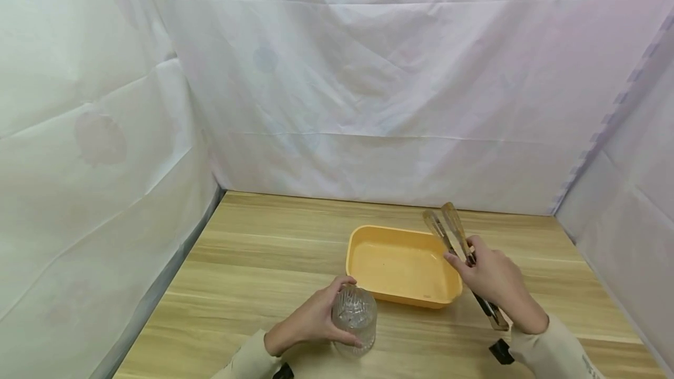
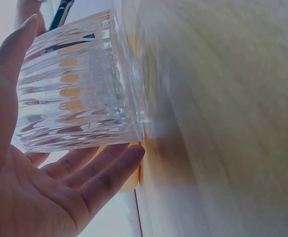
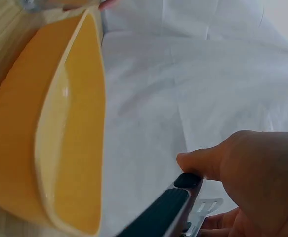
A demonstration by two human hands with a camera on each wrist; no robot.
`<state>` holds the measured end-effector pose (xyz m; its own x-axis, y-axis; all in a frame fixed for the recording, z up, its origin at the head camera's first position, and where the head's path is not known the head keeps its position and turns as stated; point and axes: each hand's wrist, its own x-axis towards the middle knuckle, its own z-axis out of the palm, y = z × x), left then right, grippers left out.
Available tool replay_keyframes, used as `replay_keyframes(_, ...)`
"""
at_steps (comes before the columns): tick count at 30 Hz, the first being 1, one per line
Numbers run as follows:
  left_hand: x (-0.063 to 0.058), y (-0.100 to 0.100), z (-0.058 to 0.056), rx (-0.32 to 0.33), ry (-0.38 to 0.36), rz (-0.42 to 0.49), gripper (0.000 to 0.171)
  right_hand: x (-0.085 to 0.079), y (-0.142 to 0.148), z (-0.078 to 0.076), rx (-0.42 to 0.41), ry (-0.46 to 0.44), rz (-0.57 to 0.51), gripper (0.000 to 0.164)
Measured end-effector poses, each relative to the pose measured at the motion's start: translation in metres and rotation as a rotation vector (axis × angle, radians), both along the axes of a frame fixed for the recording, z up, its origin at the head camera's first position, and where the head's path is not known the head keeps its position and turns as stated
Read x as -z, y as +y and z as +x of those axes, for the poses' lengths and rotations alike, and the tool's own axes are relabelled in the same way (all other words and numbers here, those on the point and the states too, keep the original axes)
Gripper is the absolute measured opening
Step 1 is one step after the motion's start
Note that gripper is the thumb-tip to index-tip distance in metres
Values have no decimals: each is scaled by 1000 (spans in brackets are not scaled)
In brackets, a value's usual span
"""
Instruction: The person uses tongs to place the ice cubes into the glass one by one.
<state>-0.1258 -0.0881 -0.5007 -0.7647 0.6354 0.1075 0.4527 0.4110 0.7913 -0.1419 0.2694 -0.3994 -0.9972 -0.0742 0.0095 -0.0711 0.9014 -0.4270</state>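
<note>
A clear ribbed glass (image 1: 355,314) stands on the table near the front, left of the yellow tub's near corner. My left hand (image 1: 321,314) holds it from the side, thumb on the near side and fingers on the far side. In the left wrist view the glass (image 2: 79,89) has its wider end at the tabletop, with fingers (image 2: 111,170) along its side. My right hand (image 1: 495,271) grips metal tongs (image 1: 455,233) by their dark handles. The tongs' two arms stand apart, tips above the tub's far right corner. The right wrist view shows a dark green handle (image 3: 158,215) under the thumb.
The yellow rectangular tub (image 1: 402,297) sits on the wood-grain table (image 1: 253,250), nothing visible inside it. White cloth (image 1: 368,104) hangs behind the table and along both sides.
</note>
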Motion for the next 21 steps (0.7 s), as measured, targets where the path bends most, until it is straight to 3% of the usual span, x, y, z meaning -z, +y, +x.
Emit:
replay_keyframes(15, -3, -6, -1, 19, -51, 5, 105, 36, 56, -32, 109, -218, -35, 92)
replay_keyframes(21, -10, -12, -1, -23, -40, -6, 101, 53, 66, -41, 136, -253, -20, 82)
